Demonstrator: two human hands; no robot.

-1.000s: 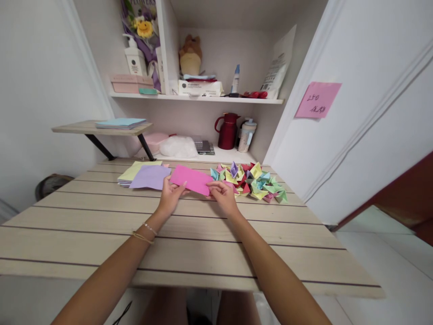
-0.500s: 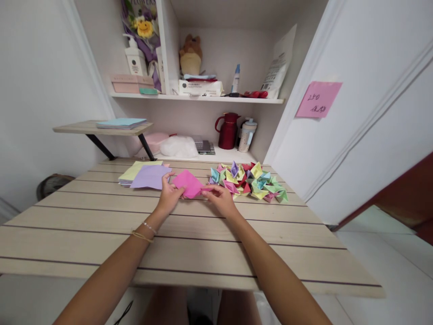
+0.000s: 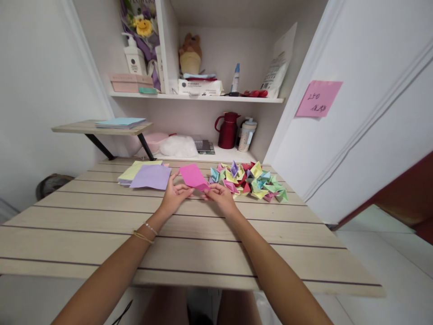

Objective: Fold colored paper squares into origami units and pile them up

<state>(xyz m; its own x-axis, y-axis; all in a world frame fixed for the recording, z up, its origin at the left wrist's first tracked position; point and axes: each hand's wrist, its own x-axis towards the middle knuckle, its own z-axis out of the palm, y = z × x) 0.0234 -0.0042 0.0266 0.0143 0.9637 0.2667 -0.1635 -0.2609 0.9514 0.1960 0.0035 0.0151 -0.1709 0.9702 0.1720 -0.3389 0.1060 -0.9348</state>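
A bright pink sheet of origami paper [image 3: 194, 176] is held up between my two hands, tilted above the table. My left hand [image 3: 175, 193] pinches its lower left edge, thumb in front. At the paper's right corner, my right hand [image 3: 219, 195] grips it between thumb and fingers. Just beyond my right hand lies a heap of folded paper boats [image 3: 248, 180] in several colours. Left of my left hand is a purple sheet [image 3: 151, 177] on top of a stack with a yellow sheet [image 3: 135, 170].
The slatted wooden table [image 3: 189, 253] spans the front. A small raised shelf [image 3: 74, 127] carries blue paper [image 3: 121, 122] at the left. Behind stand a red thermos jug [image 3: 228, 131], a pale tumbler [image 3: 246, 135] and a white plastic bag [image 3: 178, 146].
The pink paper has turned and tilted up, shifting slightly right. My left hand has moved right along its lower edge, while my right hand stays near the right corner.
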